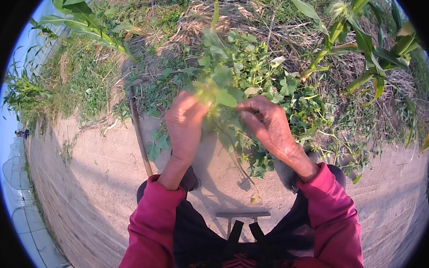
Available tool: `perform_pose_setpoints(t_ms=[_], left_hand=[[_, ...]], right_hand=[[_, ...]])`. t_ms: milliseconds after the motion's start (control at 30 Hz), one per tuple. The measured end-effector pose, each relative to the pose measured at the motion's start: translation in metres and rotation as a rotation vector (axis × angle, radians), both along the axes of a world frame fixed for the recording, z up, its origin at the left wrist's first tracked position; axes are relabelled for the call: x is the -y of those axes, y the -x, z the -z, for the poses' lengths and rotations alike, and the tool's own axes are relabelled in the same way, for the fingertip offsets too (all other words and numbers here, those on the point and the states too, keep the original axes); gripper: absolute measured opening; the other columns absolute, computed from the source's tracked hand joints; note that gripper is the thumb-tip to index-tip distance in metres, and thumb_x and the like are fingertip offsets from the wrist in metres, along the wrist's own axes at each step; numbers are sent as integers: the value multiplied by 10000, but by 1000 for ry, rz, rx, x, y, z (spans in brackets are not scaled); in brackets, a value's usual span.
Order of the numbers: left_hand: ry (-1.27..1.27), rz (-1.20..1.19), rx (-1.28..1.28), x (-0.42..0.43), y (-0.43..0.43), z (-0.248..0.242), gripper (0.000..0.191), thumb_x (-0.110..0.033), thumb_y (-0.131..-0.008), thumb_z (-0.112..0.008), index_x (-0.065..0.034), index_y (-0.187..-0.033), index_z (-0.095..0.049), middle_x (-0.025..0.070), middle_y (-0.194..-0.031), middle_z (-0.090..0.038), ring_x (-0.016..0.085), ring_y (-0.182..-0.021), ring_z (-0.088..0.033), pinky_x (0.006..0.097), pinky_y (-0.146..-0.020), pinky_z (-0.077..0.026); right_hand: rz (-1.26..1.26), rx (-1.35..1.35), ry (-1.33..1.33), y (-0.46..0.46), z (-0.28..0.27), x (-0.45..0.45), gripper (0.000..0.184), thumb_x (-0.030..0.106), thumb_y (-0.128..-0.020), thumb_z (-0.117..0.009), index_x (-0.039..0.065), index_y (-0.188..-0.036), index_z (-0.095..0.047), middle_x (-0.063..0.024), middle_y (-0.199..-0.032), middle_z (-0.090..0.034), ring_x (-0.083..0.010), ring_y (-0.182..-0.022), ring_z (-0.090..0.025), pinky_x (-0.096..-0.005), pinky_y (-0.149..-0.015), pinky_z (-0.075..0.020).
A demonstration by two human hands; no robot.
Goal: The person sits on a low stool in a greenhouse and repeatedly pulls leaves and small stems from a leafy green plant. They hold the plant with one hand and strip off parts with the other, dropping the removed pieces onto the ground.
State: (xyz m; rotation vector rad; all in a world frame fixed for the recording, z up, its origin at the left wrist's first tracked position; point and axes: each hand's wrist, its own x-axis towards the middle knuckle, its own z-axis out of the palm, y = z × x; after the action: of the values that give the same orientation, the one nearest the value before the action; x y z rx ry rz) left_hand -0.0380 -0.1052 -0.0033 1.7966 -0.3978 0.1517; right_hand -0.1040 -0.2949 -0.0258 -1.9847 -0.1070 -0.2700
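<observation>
Both bare hands reach over a heap of green leafy plants (pixel 261 65) at the field's edge. My left hand (pixel 185 122) is pinched at a leafy stem beside a spiky yellow-green cluster (pixel 207 93), which is blurred. Opposite it, my right hand (pixel 266 119) has its thumb and forefinger curled close to a broad green leaf (pixel 226 98). Whether those fingers grip anything is hard to make out. A thin brown stem (pixel 241 161) slants down from the foliage between my knees, ending near a small yellowish leaf.
A wooden pole (pixel 140 137) lies left of my left hand. Corn plants (pixel 334 37) rise at the right, with more corn (pixel 87 28) at upper left. Dry straw (pixel 216 17) lies beyond. A small stool (pixel 243 215) stands between my legs. Greenhouses (pixel 23 185) line the far left.
</observation>
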Motion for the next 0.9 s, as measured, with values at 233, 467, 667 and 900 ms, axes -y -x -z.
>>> perform_pose_setpoints(t_ms=[233, 467, 667, 900], left_hand=[[12, 95, -33, 17, 17, 4, 70, -3, -811, -629, 57, -818, -592, 35, -830, -539, 107, -723, -494, 239, -672, -418], [43, 116, -103, 23, 22, 9, 69, -5, -802, -639, 57, -823, -617, 35, -798, -563, 108, -723, -531, 245, -664, -434], [81, 41, -182, 25, 20, 10, 58, 8, -838, -653, 61, -861, -659, -8, -826, -571, 59, -730, -510, 210, -676, -418], [233, -28, -437, 23, 18, 13, 50, -51, -864, -680, -13, -833, -692, -26, -765, -584, 57, -701, -525, 220, -648, -421]], right_hand=[[-18, -71, -433, 5, -3, -17, 278, 70, -851, -695, 30, -1114, -614, -68, -970, -644, -149, -897, -618, -293, -741, -530], [-21, -194, -409, 11, -10, -22, 327, -3, -820, -669, -3, -1137, -586, -74, -951, -653, -138, -839, -636, -267, -698, -534], [43, -201, -435, 9, -6, -33, 348, -50, -796, -654, 25, -1127, -574, -61, -920, -627, -127, -808, -625, -260, -652, -526], [94, 74, -293, 2, 8, -47, 282, -59, -741, -644, 54, -984, -558, -63, -872, -545, -167, -755, -593, -314, -677, -497]])
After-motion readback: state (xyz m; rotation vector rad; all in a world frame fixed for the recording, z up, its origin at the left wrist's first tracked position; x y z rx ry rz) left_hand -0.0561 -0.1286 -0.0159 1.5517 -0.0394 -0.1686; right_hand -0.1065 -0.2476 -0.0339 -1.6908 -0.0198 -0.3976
